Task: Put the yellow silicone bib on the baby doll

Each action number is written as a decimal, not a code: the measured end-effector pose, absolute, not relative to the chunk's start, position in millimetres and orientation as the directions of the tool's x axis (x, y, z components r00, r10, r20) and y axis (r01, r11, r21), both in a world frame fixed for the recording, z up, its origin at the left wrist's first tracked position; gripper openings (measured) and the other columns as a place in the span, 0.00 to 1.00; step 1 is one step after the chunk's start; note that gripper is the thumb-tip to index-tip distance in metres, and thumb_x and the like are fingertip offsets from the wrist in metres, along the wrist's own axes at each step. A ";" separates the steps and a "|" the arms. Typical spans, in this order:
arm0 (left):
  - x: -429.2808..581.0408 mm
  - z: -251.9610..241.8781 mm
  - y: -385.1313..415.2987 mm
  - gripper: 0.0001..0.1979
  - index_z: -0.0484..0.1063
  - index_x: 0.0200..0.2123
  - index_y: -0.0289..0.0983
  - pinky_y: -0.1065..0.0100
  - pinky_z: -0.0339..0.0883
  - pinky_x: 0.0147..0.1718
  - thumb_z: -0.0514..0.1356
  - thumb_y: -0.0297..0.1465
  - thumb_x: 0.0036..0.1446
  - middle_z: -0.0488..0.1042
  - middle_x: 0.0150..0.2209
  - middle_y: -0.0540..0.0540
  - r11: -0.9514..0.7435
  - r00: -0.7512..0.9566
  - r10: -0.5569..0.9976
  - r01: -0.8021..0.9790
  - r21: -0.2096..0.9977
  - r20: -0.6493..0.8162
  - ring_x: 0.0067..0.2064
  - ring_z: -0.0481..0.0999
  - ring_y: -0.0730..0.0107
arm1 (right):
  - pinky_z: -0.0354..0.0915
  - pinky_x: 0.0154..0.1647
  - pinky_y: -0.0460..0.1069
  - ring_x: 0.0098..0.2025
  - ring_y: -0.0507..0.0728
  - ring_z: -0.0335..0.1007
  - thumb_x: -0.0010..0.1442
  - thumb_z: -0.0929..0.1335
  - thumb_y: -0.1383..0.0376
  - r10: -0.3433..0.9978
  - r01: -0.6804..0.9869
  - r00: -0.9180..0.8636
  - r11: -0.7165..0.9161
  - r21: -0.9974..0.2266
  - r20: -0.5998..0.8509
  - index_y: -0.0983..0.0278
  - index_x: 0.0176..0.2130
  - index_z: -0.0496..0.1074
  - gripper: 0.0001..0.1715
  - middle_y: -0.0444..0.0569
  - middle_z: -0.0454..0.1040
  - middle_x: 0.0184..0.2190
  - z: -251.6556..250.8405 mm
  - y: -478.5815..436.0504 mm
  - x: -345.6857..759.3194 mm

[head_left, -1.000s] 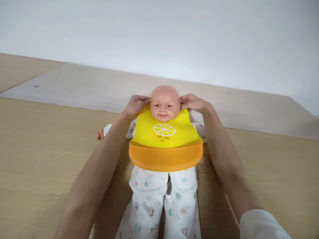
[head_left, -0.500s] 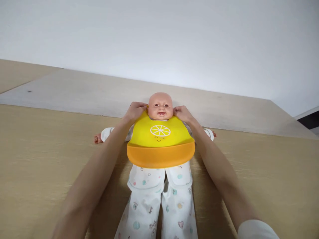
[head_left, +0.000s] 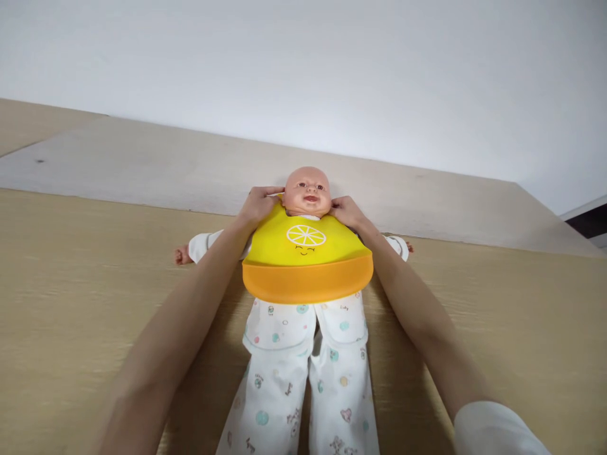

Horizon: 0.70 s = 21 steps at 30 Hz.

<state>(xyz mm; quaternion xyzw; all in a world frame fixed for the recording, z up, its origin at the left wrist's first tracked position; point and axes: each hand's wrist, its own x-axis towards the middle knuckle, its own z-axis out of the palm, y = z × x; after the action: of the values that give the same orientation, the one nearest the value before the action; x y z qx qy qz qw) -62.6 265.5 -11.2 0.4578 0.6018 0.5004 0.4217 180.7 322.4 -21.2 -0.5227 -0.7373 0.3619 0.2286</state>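
Note:
A baby doll (head_left: 308, 189) in white printed clothes lies on its back, arms spread. Over its chest is a yellow bib (head_left: 270, 243) with a lemon-slice print and an orange pocket (head_left: 308, 282) along the bottom. My left hand (head_left: 260, 203) is closed on the bib's left neck strap beside the doll's head, index finger stretched toward the head. On the other side of the neck, my right hand (head_left: 348, 212) is closed on the right strap. The strap ends behind the neck are hidden.
The doll lies on a pale wooden surface (head_left: 95, 284). A lighter board strip (head_left: 190, 158) runs behind its head, against a white wall (head_left: 303, 69). A dark object (head_left: 588, 221) shows at the right edge.
The doll's head has tipped back, baring more of its neck and white collar. The bib appears slightly higher in view. My left index finger has straightened toward the head.

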 end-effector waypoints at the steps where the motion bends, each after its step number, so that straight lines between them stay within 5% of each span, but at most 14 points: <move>1: -62.9 -12.2 265.9 0.25 0.83 0.50 0.32 0.70 0.66 0.27 0.64 0.28 0.47 0.80 0.28 0.46 0.084 -0.225 0.973 0.141 0.987 -0.051 0.26 0.73 0.69 | 0.53 0.31 0.45 0.32 0.52 0.65 0.50 0.66 0.68 0.935 0.611 -0.351 0.192 -0.768 -0.045 0.72 0.33 0.78 0.13 0.47 0.74 0.27 -21.6 322.3 180.7; 8: -64.4 -13.6 265.1 0.28 0.81 0.54 0.33 0.69 0.68 0.29 0.62 0.27 0.48 0.81 0.30 0.46 0.115 -0.220 0.972 0.149 0.982 -0.081 0.28 0.75 0.67 | 0.53 0.31 0.45 0.30 0.51 0.62 0.49 0.68 0.66 0.940 0.592 -0.331 0.139 -0.794 -0.082 0.71 0.30 0.77 0.10 0.46 0.71 0.25 -25.1 325.1 180.4; 16: -65.8 -9.6 263.9 0.20 0.84 0.45 0.29 0.66 0.69 0.32 0.63 0.27 0.47 0.80 0.29 0.44 0.155 -0.219 0.971 0.291 0.944 -0.092 0.28 0.74 0.65 | 0.52 0.28 0.44 0.26 0.49 0.61 0.51 0.67 0.68 0.943 0.454 -0.310 0.035 -0.890 -0.121 0.69 0.28 0.72 0.05 0.44 0.66 0.22 -21.4 319.8 179.4; 21: -63.7 -11.3 262.6 0.28 0.80 0.54 0.31 0.63 0.72 0.34 0.62 0.25 0.47 0.81 0.31 0.44 0.193 -0.170 0.972 0.182 0.964 -0.162 0.29 0.76 0.63 | 0.54 0.29 0.44 0.27 0.50 0.62 0.51 0.66 0.68 0.959 0.484 -0.271 0.058 -0.873 -0.087 0.69 0.29 0.71 0.06 0.44 0.68 0.23 -21.0 318.5 174.5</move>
<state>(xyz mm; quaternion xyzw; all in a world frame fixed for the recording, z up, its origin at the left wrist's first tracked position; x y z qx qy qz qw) -63.7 262.6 -11.3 0.4603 0.6269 0.4379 0.4510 174.5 318.5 -21.0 -0.5362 -0.6724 0.4283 0.2772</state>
